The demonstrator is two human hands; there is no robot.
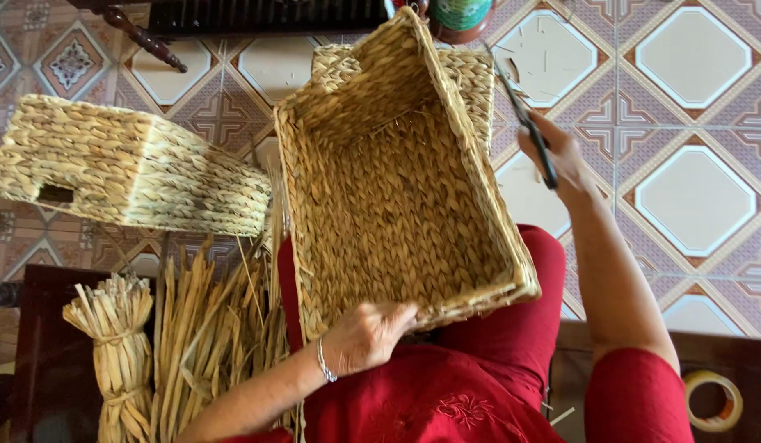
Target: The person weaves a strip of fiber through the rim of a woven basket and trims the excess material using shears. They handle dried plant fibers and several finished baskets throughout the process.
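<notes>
Trimming looks under way: the left hand (365, 336) grips the woven basket (397, 189) at six o'clock while the right hand (561, 160) holds scissors (528, 123) at three o'clock, needing careful aim at stray fibres.

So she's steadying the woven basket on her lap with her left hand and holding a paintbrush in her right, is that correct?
Not quite. The head view shows the right hand holding dark-handled scissors, not a paintbrush. The rest stands: the left hand steadies the woven basket by its near rim, on her lap.
</notes>
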